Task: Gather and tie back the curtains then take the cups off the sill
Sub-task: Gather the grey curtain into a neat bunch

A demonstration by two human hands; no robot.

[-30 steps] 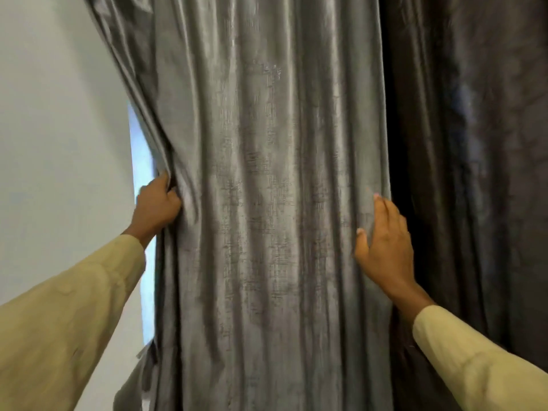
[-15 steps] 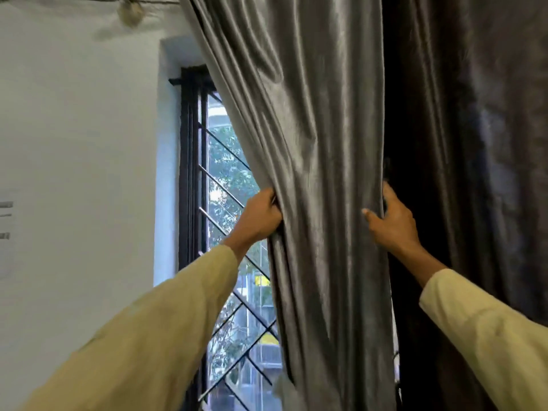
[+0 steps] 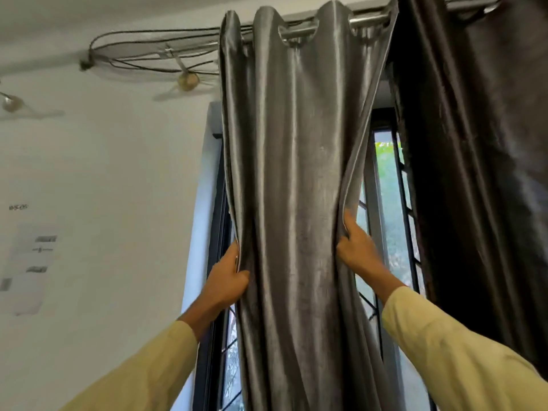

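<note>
The silvery grey curtain (image 3: 296,203) hangs from the rod (image 3: 369,19) in glossy vertical folds, bunched narrow before the window (image 3: 388,203). The left hand (image 3: 226,281) clutches its left edge and the right hand (image 3: 357,252) its right edge, each grip curled round the fabric. A darker curtain (image 3: 474,188) hangs just beside it.

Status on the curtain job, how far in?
Done: nothing finished, no tie visible. In hand: left hand and right hand grip opposite edges of the silver curtain, bunching it narrow under the rod. Left: tie it, gather the dark curtain hanging loose, then cups; no sill or cups in view.
</note>
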